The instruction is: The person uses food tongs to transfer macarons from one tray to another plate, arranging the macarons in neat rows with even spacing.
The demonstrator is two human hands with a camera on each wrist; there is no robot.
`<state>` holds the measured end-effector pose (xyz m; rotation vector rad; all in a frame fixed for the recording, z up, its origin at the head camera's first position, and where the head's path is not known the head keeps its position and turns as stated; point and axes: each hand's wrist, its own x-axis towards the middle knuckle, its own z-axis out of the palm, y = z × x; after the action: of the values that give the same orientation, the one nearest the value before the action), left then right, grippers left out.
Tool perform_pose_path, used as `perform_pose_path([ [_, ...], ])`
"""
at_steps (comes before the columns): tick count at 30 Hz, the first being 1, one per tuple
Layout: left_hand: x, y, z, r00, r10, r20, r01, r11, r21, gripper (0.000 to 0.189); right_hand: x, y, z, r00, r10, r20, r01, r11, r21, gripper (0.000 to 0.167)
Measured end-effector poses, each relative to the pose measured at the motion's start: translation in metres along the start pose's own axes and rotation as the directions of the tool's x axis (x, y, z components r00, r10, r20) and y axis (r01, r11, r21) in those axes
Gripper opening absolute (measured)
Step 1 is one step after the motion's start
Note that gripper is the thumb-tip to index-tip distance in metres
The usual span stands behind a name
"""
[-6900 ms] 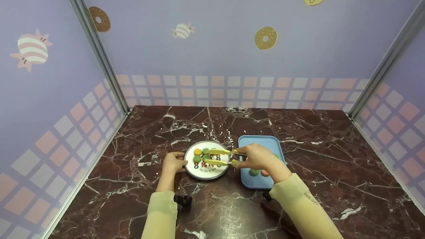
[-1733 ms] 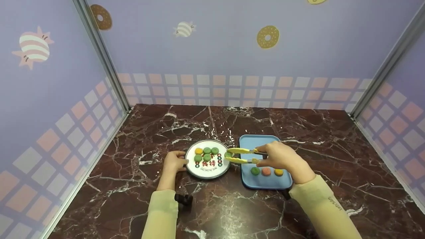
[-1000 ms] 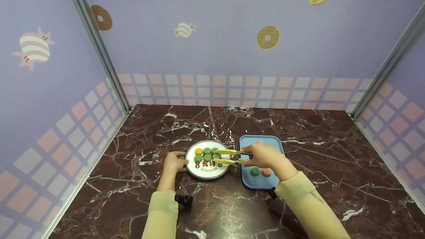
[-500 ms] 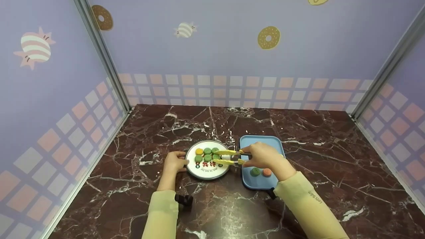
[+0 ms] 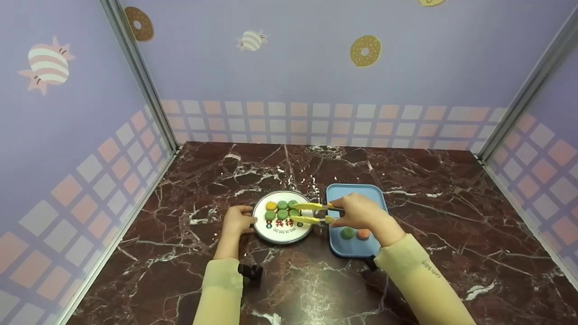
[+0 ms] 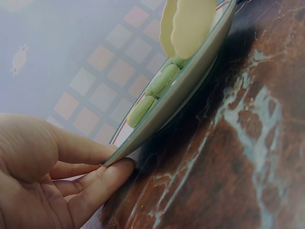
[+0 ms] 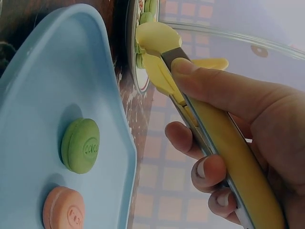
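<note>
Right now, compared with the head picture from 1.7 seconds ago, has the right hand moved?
Yes. Judged against the blue tray in the head view, the right hand has moved left, bringing the yellow tongs further over the plate.

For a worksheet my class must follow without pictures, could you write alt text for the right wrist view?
A right hand grips yellow-handled tongs whose yellow tips reach over a plate of green macarons. In the nearer blue tray lie one green macaron and one pink macaron.

The person wears pale yellow sleeves point(image 5: 219, 289), the right lettered, and black wrist devices point(image 5: 251, 271).
</note>
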<state>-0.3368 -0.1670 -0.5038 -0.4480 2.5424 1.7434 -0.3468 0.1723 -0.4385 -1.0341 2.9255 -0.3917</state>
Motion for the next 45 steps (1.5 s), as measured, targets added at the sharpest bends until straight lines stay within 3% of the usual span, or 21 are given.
perform_pose_path([
  [6, 0.000, -0.001, 0.001, 1.000, -0.001, 0.005, 0.001, 1.000, -0.007, 0.046, -0.015, 0.007, -0.008, 1.000, 0.021, 0.021, -0.022, 0.999, 0.044, 0.037],
  [16, 0.000, 0.001, 0.000, 1.000, 0.000, 0.011, 0.000, 1.000, -0.006, 0.047, -0.063, 0.025, -0.029, 0.998, 0.060, -0.017, -0.059, 0.996, 0.074, 0.056],
  [20, 0.000, 0.000, 0.001, 1.000, 0.004, 0.011, -0.003, 1.000, -0.009, 0.047, -0.082, 0.033, -0.033, 0.996, 0.088, 0.005, -0.088, 0.990, 0.107, 0.053],
  [28, 0.001, 0.000, 0.000, 1.000, 0.010, 0.009, -0.010, 1.000, -0.002, 0.047, -0.110, 0.041, -0.037, 0.991, 0.134, -0.004, -0.133, 0.989, 0.064, 0.055],
  [36, 0.000, 0.001, 0.000, 1.000, 0.004, 0.006, -0.004, 1.000, -0.001, 0.046, -0.124, 0.046, -0.037, 0.987, 0.158, 0.009, -0.158, 0.985, 0.064, 0.054],
  [45, 0.000, 0.002, 0.000, 1.000, -0.022, 0.008, 0.022, 1.000, -0.015, 0.047, -0.125, 0.047, -0.037, 0.982, 0.182, 0.044, -0.184, 0.982, 0.045, 0.054],
])
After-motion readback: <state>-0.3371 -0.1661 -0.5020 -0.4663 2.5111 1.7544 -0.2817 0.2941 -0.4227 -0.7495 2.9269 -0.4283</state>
